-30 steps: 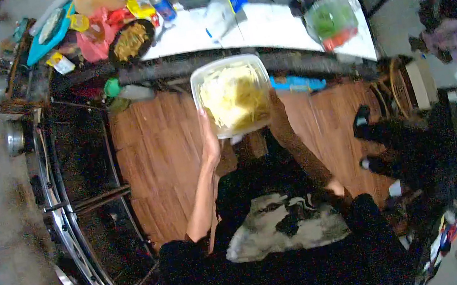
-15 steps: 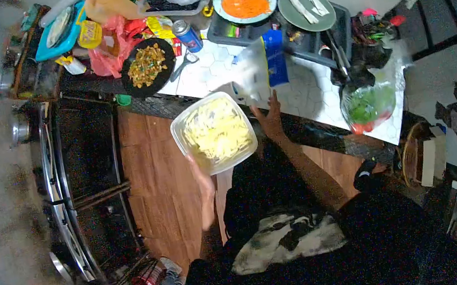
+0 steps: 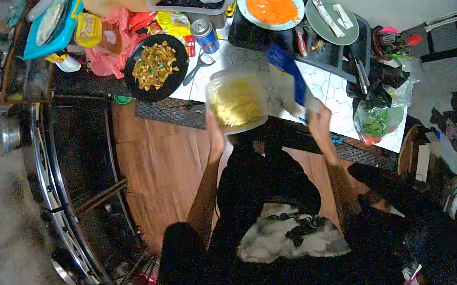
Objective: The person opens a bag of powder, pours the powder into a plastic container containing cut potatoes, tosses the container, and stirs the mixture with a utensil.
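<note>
My left hand grips the near left side of a clear plastic tub, which is held up in front of the counter's edge. Pale yellow strips fill the tub, blurred by motion. On the right, my right hand is closed on the lower corner of a blue and see-through plastic packet. The packet tilts close beside the tub and is smeared by motion. Behind the tub, a peeler-like utensil lies on the white counter.
A black plate of cooked food and a blue can stand at the back left. The black tray carries a plate of shredded carrot and a green plate. At the right lies a bag of green vegetables.
The tub has moved right and away from me, and it tilts more. My right hand, open near the packet before, now holds the packet's corner. The view has shifted slightly.
</note>
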Action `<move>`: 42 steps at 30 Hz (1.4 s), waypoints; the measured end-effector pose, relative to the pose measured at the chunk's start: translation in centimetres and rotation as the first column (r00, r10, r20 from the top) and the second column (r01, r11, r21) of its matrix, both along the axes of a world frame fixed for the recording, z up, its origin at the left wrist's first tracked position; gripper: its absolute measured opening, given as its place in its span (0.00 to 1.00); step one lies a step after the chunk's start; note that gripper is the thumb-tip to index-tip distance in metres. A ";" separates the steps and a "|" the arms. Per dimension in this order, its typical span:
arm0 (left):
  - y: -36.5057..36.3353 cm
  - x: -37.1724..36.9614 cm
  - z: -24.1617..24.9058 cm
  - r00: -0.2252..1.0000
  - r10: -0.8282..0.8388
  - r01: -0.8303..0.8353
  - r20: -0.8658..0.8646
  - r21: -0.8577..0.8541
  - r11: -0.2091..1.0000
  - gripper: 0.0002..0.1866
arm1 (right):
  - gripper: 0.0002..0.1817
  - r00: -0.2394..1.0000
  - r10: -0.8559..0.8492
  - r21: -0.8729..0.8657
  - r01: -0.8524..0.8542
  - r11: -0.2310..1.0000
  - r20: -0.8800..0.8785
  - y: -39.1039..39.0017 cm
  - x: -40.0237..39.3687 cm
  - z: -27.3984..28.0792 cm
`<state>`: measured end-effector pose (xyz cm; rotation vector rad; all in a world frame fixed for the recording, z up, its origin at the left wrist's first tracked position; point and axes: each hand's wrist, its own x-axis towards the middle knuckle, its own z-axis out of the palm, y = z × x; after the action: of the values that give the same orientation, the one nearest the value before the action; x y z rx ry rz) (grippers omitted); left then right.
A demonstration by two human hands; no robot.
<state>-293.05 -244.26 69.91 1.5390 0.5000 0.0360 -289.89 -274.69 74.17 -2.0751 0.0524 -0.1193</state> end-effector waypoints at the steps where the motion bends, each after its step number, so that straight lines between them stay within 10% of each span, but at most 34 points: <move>1: -0.1 1.4 -2.8 0.996 -0.072 0.071 0.043 0.012 0.997 0.28 | 0.13 0.997 -0.042 -0.039 0.040 0.998 -0.072 -0.6 -0.7 3.0; 4: -2.9 2.4 -13.3 0.979 0.030 0.059 0.203 -0.420 0.906 0.27 | 0.12 0.999 0.017 -0.153 -0.013 0.988 0.029 -2.8 -2.0 8.8; 5: -3.9 3.6 -10.9 0.941 -0.206 0.177 0.267 0.128 0.976 0.27 | 0.12 1.000 -0.009 -0.177 0.013 0.984 0.020 -3.2 -2.4 10.5; 6: -4.9 5.0 -7.7 0.872 -0.441 0.217 0.213 0.639 0.738 0.27 | 0.12 0.998 0.042 -0.230 -0.053 0.972 -0.051 -3.3 -2.5 12.2; 8: -6.7 5.8 -8.2 0.886 -0.459 0.382 0.061 0.464 0.799 0.27 | 0.10 0.944 0.025 -0.294 -0.127 0.947 -0.329 -3.1 -2.6 15.2; 11: -7.3 6.6 -8.6 0.843 -0.516 0.011 0.155 0.953 0.303 0.22 | 0.11 0.938 0.029 -0.347 -0.156 0.925 -0.346 -3.0 -3.0 15.8; 14: -8.1 7.2 -2.7 0.969 -0.190 -0.031 0.157 0.841 0.541 0.21 | 0.12 0.943 0.005 -0.334 -0.123 0.934 -0.334 -2.4 -3.0 16.2; 17: -9.1 5.5 1.8 0.949 -0.284 0.116 0.136 0.688 0.716 0.22 | 0.14 0.918 -0.038 -0.320 -0.098 0.942 -0.394 -1.7 -2.1 17.4; 19: -11.9 3.6 1.4 0.913 -0.326 0.351 0.245 -0.066 0.934 0.21 | 0.17 0.922 -0.046 -0.307 -0.081 0.948 -0.386 -1.6 -1.6 17.0; 22: -14.4 1.8 1.1 0.720 -0.664 0.650 0.202 -0.532 0.543 0.24 | 0.20 0.907 -0.092 -0.442 -0.110 0.890 -0.411 -1.9 -1.6 15.0; 34: -14.5 -1.5 3.2 0.596 -0.801 0.723 -0.064 -0.392 0.569 0.29 | 0.23 0.742 -0.067 -0.355 -0.237 0.904 -0.667 0.6 2.3 14.3; 36: -15.6 -2.6 -1.6 0.669 -0.685 0.683 0.289 0.124 0.719 0.29 | 0.23 0.829 -0.098 -0.442 -0.191 0.876 -0.551 0.7 2.7 13.9; 37: -14.8 -1.3 2.6 0.721 -0.655 0.687 0.226 -0.112 0.718 0.27 | 0.24 0.838 -0.081 -0.432 -0.193 0.881 -0.539 1.0 2.9 14.4; 41: -13.3 -1.1 5.5 0.611 -0.790 0.783 0.060 -0.195 0.591 0.24 | 0.24 0.844 -0.005 -0.311 -0.192 0.931 -0.536 0.8 2.3 15.0; 42: -14.1 -1.5 3.2 0.623 -0.717 0.629 0.313 0.345 0.697 0.24 | 0.24 0.845 -0.006 -0.311 -0.190 0.931 -0.534 0.7 2.4 14.5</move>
<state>-294.53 -258.40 73.09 1.7752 -0.4865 -0.1681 -287.51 -273.98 88.71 -2.4105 0.2845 0.5515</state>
